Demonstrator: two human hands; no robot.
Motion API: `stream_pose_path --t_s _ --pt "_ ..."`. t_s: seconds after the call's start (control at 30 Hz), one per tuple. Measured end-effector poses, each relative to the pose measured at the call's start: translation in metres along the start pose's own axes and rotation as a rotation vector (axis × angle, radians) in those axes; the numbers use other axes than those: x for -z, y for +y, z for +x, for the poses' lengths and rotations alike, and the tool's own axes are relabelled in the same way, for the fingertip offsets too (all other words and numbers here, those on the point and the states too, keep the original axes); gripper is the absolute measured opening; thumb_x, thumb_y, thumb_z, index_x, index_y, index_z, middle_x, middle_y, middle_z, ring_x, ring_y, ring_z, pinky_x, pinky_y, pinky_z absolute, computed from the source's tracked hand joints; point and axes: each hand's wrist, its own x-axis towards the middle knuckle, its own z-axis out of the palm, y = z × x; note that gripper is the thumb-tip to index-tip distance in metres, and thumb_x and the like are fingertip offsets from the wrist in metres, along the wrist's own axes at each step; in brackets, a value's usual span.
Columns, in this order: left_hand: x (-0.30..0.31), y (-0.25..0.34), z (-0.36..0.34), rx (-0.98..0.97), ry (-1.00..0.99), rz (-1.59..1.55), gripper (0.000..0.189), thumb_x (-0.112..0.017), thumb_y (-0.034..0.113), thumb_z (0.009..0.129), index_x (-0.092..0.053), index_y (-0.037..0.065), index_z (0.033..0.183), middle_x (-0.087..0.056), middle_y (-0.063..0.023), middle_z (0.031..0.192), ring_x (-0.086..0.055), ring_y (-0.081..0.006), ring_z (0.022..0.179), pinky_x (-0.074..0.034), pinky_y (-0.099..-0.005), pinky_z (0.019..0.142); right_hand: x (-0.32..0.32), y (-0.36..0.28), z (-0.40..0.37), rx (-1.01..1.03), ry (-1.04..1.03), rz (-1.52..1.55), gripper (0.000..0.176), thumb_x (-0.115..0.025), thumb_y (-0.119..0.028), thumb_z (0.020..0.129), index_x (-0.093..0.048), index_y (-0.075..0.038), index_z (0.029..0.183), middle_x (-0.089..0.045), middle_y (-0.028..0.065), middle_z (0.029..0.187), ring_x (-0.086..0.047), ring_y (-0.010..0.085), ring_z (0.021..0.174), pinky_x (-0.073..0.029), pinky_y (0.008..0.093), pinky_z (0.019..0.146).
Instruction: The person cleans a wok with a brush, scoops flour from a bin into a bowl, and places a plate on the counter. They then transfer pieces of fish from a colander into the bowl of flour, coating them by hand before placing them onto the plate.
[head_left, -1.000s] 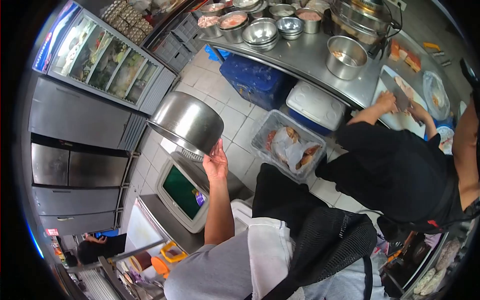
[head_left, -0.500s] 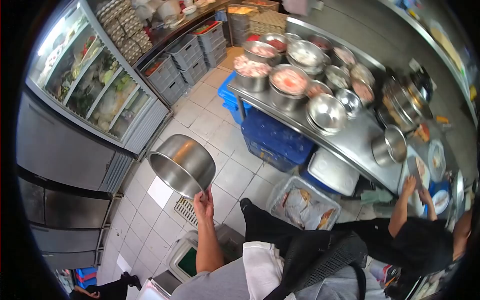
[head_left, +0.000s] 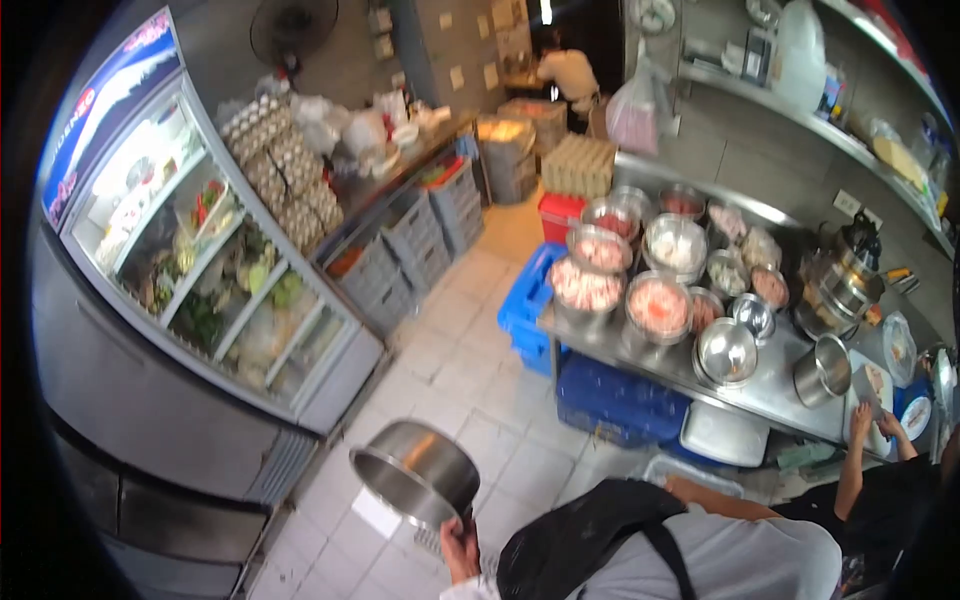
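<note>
My left hand (head_left: 460, 549) grips the rim of a wide, deep stainless steel pot (head_left: 432, 462). The pot is held out over the tiled floor, tilted with its mouth toward the lower left, and the part of its inside that shows is bare metal. My right forearm (head_left: 722, 498) comes out of the grey sleeve, but the hand at its end is hidden behind my black apron (head_left: 580, 535).
A steel table (head_left: 640, 352) on the right bears bowls of raw meat (head_left: 585, 287). Beside it, a co-worker's hands (head_left: 868, 422) hold a cleaver at a cutting board. A glass-door fridge (head_left: 335, 375) stands left. Farther back are grey crates (head_left: 415, 240), egg trays (head_left: 290, 180) and another person (head_left: 572, 72).
The view has tilted up and turned, bringing the back of the kitchen into sight. My left hand still holds the pot, now lower in view. My right forearm has appeared.
</note>
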Motion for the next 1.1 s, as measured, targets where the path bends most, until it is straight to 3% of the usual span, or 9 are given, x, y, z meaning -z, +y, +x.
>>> stream_pose_path --t_s 0.1,0.17,0.23,0.4,0.47,0.73,0.8,0.9,1.1 --pt "-0.006 0.010 0.027 -0.034 0.051 0.044 0.053 -0.060 0.004 0.073 -0.050 -0.004 0.125 -0.062 -0.0173 0.118 -0.062 -0.0339 0.109 -0.054 -0.0435 0.092 0.013 -0.016 0.089 0.162 -0.169 -0.179 0.032 -0.062 -0.044 0.087 -0.075 -0.019 0.103 -0.073 0.0060 0.083 -0.069 0.0204 0.072 -0.053 0.0375 0.068" --pt "0.017 0.024 0.066 0.006 0.201 0.131 0.042 -0.058 0.008 0.075 -0.054 -0.006 0.113 -0.064 -0.0188 0.114 -0.062 -0.0344 0.109 -0.052 -0.0441 0.097 0.040 -0.077 0.137 0.071 -0.214 -0.082 0.023 -0.058 -0.020 0.085 -0.074 -0.014 0.101 -0.073 0.0059 0.092 -0.067 0.0172 0.081 -0.054 0.0364 0.074" --pt "0.028 0.033 0.105 -0.004 0.208 0.138 0.041 -0.062 0.015 0.075 -0.056 -0.005 0.111 -0.066 -0.0174 0.112 -0.064 -0.0326 0.102 -0.055 -0.0416 0.089 0.048 -0.120 0.199 0.174 -0.047 -0.160 0.036 -0.055 -0.046 0.089 -0.072 -0.014 0.088 -0.071 0.0089 0.078 -0.067 0.0286 0.069 -0.052 0.0423 0.066" --pt "0.037 0.086 0.205 -0.052 0.299 0.657 0.026 -0.065 0.010 0.073 -0.059 0.002 0.096 -0.065 -0.0097 0.103 -0.064 -0.0268 0.096 -0.054 -0.0389 0.082 0.025 -0.244 0.371 0.494 0.187 -0.246 0.028 -0.059 -0.034 0.088 -0.070 -0.008 0.089 -0.070 0.0157 0.085 -0.067 0.0341 0.080 -0.051 0.0478 0.069" --pt "0.062 0.098 0.254 -0.176 0.215 0.185 0.020 -0.065 0.014 0.073 -0.059 0.003 0.089 -0.064 -0.0083 0.096 -0.062 -0.0242 0.091 -0.053 -0.0372 0.081 0.031 -0.322 0.416 0.395 -0.078 -0.275 0.035 -0.052 -0.037 0.091 -0.070 -0.009 0.083 -0.068 0.0187 0.083 -0.066 0.0366 0.080 -0.050 0.0504 0.070" --pt "-0.049 0.198 0.389 -0.038 0.079 0.248 0.015 -0.063 0.015 0.076 -0.056 0.003 0.083 -0.060 -0.0053 0.085 -0.054 -0.0175 0.072 -0.051 -0.0327 0.073 0.083 -0.521 0.515 0.563 0.073 0.043 0.021 -0.063 -0.025 0.086 -0.069 -0.008 0.097 -0.070 0.0163 0.095 -0.067 0.0335 0.088 -0.053 0.0423 0.077" --pt "-0.162 0.183 0.406 -0.067 0.308 0.278 0.014 -0.064 0.012 0.076 -0.055 0.002 0.083 -0.060 -0.0048 0.084 -0.053 -0.0157 0.067 -0.049 -0.0317 0.068 0.095 -0.528 0.541 0.568 0.120 0.060 0.021 -0.063 -0.024 0.087 -0.070 -0.008 0.097 -0.071 0.0137 0.096 -0.068 0.0302 0.089 -0.053 0.0405 0.079" --pt "-0.109 0.214 0.513 0.022 0.021 0.516 0.022 -0.066 0.011 0.075 -0.058 0.001 0.093 -0.063 -0.0059 0.091 -0.061 -0.0184 0.083 -0.052 -0.0343 0.079 0.110 -0.484 0.586 0.381 0.199 0.137 0.020 -0.066 -0.025 0.087 -0.070 -0.008 0.096 -0.071 0.0130 0.096 -0.068 0.0276 0.088 -0.053 0.0399 0.079" --pt "-0.235 0.220 0.661 0.251 0.147 0.748 0.010 -0.066 0.014 0.080 -0.058 0.011 0.084 -0.061 0.0007 0.086 -0.059 -0.0127 0.087 -0.053 -0.0400 0.086 0.159 -0.409 0.588 -0.313 0.687 0.591 0.039 -0.076 -0.032 0.082 -0.065 -0.010 0.112 -0.070 0.0141 0.096 -0.067 0.0284 0.091 -0.053 0.0397 0.081"
